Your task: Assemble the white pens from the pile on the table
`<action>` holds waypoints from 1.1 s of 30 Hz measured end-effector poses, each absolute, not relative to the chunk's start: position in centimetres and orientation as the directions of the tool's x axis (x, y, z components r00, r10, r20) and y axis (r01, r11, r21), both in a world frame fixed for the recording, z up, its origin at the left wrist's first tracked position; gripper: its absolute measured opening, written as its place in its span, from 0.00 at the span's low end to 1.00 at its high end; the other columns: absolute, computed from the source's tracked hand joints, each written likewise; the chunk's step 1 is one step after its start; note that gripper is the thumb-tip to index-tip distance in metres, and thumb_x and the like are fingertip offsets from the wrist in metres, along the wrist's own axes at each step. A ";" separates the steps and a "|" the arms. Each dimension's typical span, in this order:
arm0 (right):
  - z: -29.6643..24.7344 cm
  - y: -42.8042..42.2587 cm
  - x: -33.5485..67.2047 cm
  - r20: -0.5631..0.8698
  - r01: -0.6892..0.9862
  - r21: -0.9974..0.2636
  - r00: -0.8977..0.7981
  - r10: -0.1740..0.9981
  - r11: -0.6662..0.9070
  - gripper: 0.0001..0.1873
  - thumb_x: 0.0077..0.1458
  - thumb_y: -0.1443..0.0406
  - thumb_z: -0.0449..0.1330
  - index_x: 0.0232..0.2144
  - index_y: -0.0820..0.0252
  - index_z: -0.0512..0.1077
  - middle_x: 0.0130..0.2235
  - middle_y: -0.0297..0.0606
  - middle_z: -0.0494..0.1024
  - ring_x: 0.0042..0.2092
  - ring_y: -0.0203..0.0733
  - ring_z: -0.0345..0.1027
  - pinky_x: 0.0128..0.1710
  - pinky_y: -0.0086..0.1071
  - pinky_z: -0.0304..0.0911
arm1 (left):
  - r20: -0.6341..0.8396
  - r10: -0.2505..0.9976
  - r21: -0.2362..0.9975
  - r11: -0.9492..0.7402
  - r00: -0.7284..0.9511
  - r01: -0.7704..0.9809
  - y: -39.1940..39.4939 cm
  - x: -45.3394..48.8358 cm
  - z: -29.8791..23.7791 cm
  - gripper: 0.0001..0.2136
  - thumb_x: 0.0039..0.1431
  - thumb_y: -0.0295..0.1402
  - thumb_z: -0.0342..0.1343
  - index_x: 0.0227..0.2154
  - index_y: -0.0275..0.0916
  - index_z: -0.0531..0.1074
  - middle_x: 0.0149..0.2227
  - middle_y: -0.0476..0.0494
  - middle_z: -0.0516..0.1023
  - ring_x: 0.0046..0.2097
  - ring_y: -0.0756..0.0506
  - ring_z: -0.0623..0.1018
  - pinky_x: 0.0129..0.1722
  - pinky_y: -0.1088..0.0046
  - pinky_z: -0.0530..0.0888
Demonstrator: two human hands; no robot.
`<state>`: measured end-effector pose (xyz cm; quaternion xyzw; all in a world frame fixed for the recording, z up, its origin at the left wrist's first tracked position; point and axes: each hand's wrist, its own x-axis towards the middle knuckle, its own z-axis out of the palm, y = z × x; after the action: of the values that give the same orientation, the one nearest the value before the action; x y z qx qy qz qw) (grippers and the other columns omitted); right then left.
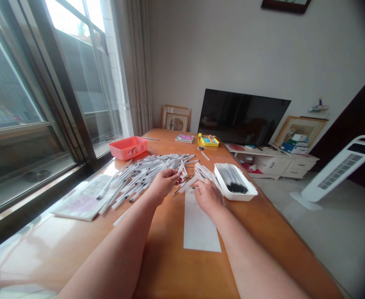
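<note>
Pens [148,168] lie loose between 2 tubs [136,150], near 2 hands [165,182].

The left hand [167,182] pinched a white piece [182,167] beside a heap of pens [147,173] on the brown counter [166,259]. The right hand [208,194] was at the far end of a paper sheet [201,230], near a white tray [240,197] of black-tipped pens [236,188], while a red basket [129,150] stood by the window [10,79].

White, black-ended pens [147,175], coral-red box [129,152], white tray [241,196], yellow carton [212,144], orange-brown table [164,249]
</note>
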<state>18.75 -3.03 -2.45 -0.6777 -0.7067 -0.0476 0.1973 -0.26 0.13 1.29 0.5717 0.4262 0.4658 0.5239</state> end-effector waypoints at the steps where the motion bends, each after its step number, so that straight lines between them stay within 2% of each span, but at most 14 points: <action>1: -2.5 -3.0 18.7 0.338 0.978 -0.195 -0.005 0.941 0.076 0.16 0.62 0.64 0.52 0.45 0.50 0.78 0.45 0.44 0.74 0.48 0.50 0.66 0.47 0.37 0.60 | 0.083 0.976 0.996 -0.085 0.199 -0.001 0.1 -0.2 1.3 0.15 0.50 0.44 0.63 0.33 0.36 0.76 0.30 0.43 0.79 0.30 0.49 0.71 0.31 0.72 0.64; 5: -2.7 -2.8 18.8 0.294 0.981 -0.173 -0.032 0.955 0.086 0.18 0.63 0.64 0.52 0.47 0.46 0.79 0.45 0.44 0.74 0.48 0.49 0.66 0.47 0.38 0.60 | 0.095 0.973 0.995 -0.096 0.210 -0.007 0.2 -0.1 1.0 0.14 0.50 0.43 0.63 0.30 0.36 0.76 0.29 0.44 0.78 0.30 0.49 0.72 0.33 0.72 0.66; 16: -3.2 -2.4 19.1 0.319 0.972 -0.217 -0.019 0.947 0.092 0.09 0.56 0.64 0.58 0.38 0.52 0.78 0.44 0.41 0.75 0.49 0.49 0.65 0.47 0.37 0.60 | 0.124 0.967 0.992 -0.121 0.224 -0.028 0.6 -0.1 0.4 0.12 0.53 0.41 0.61 0.32 0.36 0.77 0.29 0.44 0.78 0.30 0.49 0.71 0.32 0.72 0.66; 19: -3.1 -2.3 19.4 0.319 0.970 -0.226 -0.012 0.948 0.089 0.13 0.57 0.66 0.56 0.41 0.51 0.79 0.44 0.41 0.76 0.49 0.49 0.66 0.47 0.37 0.60 | 0.121 0.968 0.993 -0.118 0.219 -0.025 0.6 -0.1 0.3 0.12 0.53 0.40 0.61 0.32 0.36 0.76 0.29 0.44 0.78 0.30 0.49 0.71 0.31 0.72 0.66; 24: -3.1 -2.1 19.8 0.269 0.966 -0.212 -0.091 0.959 0.151 0.19 0.60 0.67 0.54 0.47 0.43 0.80 0.46 0.39 0.76 0.49 0.47 0.66 0.49 0.36 0.59 | 0.116 0.969 0.993 -0.120 0.220 0.004 0.7 -0.2 0.1 0.11 0.54 0.41 0.60 0.31 0.36 0.75 0.29 0.45 0.77 0.29 0.49 0.72 0.30 0.73 0.66; 28: -3.2 -1.9 19.8 0.273 0.966 -0.208 -0.093 0.958 0.153 0.15 0.60 0.64 0.56 0.43 0.44 0.81 0.45 0.39 0.77 0.49 0.48 0.66 0.47 0.37 0.59 | 0.117 0.967 0.993 -0.120 0.227 0.001 0.6 -0.2 0.2 0.12 0.54 0.41 0.59 0.31 0.36 0.74 0.29 0.44 0.77 0.29 0.49 0.71 0.30 0.73 0.66; 33: -3.3 -1.8 19.7 0.287 0.961 -0.242 -0.061 0.956 0.133 0.09 0.57 0.63 0.59 0.35 0.50 0.81 0.42 0.39 0.78 0.47 0.47 0.67 0.45 0.36 0.59 | 0.108 0.964 0.994 -0.111 0.242 -0.004 0.5 -0.1 0.4 0.12 0.54 0.41 0.60 0.32 0.35 0.75 0.29 0.45 0.76 0.29 0.50 0.71 0.29 0.74 0.65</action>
<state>19.75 -1.82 -3.33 -0.6582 -0.7282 -0.0066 0.1909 -0.06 0.47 0.45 0.5865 0.4095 0.4596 0.5264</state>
